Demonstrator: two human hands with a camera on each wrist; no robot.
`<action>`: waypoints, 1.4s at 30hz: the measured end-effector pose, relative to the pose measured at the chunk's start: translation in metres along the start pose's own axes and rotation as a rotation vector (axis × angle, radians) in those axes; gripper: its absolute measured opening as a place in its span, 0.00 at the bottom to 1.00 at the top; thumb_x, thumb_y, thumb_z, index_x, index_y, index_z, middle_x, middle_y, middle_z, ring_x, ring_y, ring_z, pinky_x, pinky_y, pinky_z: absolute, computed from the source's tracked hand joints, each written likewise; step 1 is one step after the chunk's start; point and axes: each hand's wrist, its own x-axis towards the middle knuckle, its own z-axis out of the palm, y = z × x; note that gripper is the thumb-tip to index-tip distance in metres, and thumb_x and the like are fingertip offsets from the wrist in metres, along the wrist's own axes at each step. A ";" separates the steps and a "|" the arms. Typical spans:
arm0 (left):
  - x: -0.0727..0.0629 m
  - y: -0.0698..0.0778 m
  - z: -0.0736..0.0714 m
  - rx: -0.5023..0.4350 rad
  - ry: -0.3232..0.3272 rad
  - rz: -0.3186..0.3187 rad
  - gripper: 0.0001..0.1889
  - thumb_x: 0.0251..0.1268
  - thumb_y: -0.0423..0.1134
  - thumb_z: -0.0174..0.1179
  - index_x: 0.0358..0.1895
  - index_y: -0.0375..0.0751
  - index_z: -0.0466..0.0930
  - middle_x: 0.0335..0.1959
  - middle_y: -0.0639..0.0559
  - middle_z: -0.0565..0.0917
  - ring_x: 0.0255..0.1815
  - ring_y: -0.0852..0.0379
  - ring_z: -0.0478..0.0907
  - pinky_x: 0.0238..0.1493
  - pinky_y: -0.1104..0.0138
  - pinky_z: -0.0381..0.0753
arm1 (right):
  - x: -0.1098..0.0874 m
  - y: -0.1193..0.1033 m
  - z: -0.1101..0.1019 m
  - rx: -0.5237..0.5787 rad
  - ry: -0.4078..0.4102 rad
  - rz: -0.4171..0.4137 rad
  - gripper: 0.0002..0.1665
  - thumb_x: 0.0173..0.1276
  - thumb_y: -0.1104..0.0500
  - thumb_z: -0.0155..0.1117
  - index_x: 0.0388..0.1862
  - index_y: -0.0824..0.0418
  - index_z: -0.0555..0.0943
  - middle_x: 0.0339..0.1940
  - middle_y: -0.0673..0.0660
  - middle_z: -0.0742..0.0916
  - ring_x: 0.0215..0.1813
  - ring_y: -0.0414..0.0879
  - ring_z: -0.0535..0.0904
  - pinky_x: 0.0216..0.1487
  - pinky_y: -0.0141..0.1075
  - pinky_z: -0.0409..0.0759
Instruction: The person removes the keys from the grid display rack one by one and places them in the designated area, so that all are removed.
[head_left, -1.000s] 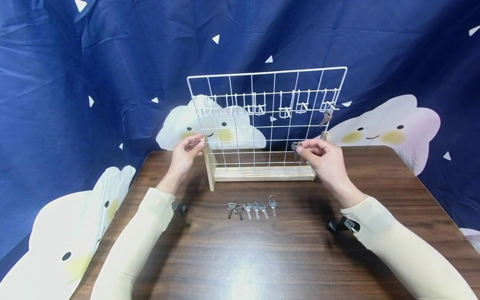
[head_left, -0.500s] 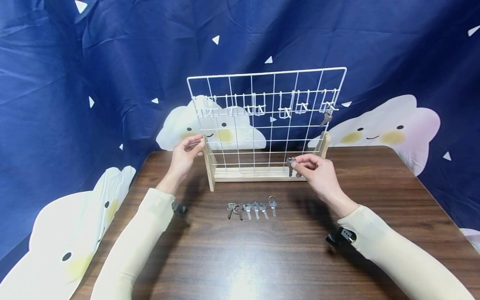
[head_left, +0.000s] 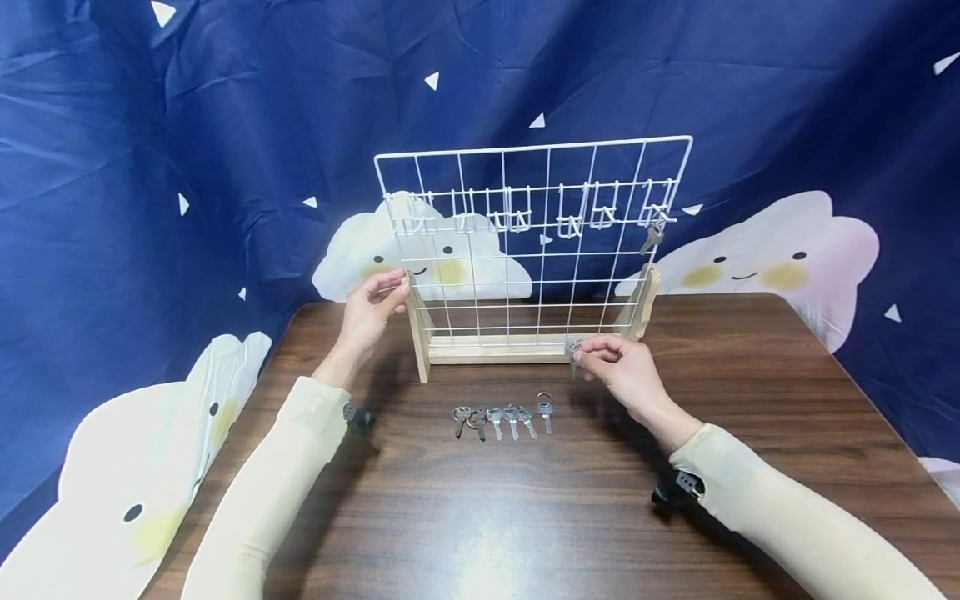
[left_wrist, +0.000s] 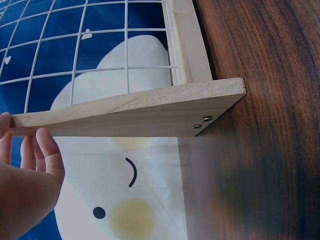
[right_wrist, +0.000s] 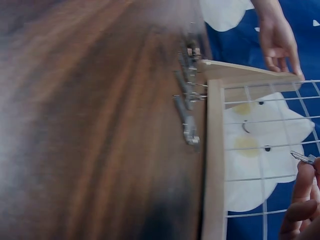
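A white wire grid rack [head_left: 480,283] stands on a wooden base [head_left: 495,350]. My left hand [head_left: 372,300] pinches the top of its left wooden side panel [left_wrist: 130,115], thumb on one face and fingers on the other. In the head view my right hand [head_left: 626,375] holds a small metal key [head_left: 574,358] between thumb and fingertips, low in front of the rack's base. That key [right_wrist: 302,157] also shows at the fingertips in the right wrist view. Another key [head_left: 652,239] hangs from the rightmost white hook [head_left: 657,214].
Several loose keys [head_left: 512,421] lie in a row on the dark wooden table [head_left: 420,508] in front of the rack. More white hooks [head_left: 570,223] line the grid. A blue curtain [head_left: 262,125] with cloud prints hangs behind the table.
My right hand has moved down and slightly left with the key, from in front of the grid to the base. My left hand has stayed on the side panel.
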 end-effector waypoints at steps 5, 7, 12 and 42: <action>0.000 0.000 0.000 0.007 -0.002 0.000 0.23 0.66 0.35 0.66 0.63 0.34 0.76 0.50 0.57 0.82 0.47 0.64 0.82 0.55 0.58 0.87 | -0.002 0.014 0.005 -0.061 -0.028 0.041 0.17 0.65 0.59 0.71 0.45 0.73 0.83 0.25 0.41 0.88 0.25 0.37 0.83 0.34 0.34 0.87; 0.000 0.000 0.000 0.006 -0.002 -0.002 0.23 0.66 0.35 0.66 0.63 0.34 0.76 0.49 0.58 0.82 0.47 0.64 0.82 0.56 0.57 0.87 | -0.004 0.019 0.006 -0.082 -0.042 0.056 0.17 0.64 0.58 0.72 0.44 0.72 0.83 0.27 0.46 0.90 0.25 0.37 0.83 0.33 0.35 0.87; 0.001 -0.002 -0.001 0.003 0.000 -0.001 0.23 0.66 0.35 0.66 0.63 0.33 0.76 0.49 0.58 0.82 0.48 0.64 0.82 0.55 0.57 0.87 | -0.007 0.029 0.009 -0.140 -0.082 0.091 0.16 0.64 0.57 0.72 0.43 0.69 0.85 0.31 0.55 0.91 0.25 0.40 0.83 0.30 0.34 0.84; 0.001 -0.002 -0.001 0.012 0.011 0.011 0.22 0.66 0.34 0.66 0.62 0.34 0.77 0.49 0.59 0.82 0.47 0.64 0.82 0.46 0.69 0.88 | -0.010 0.046 0.018 -0.321 -0.198 0.234 0.10 0.65 0.60 0.67 0.39 0.66 0.88 0.35 0.57 0.92 0.21 0.40 0.82 0.35 0.27 0.78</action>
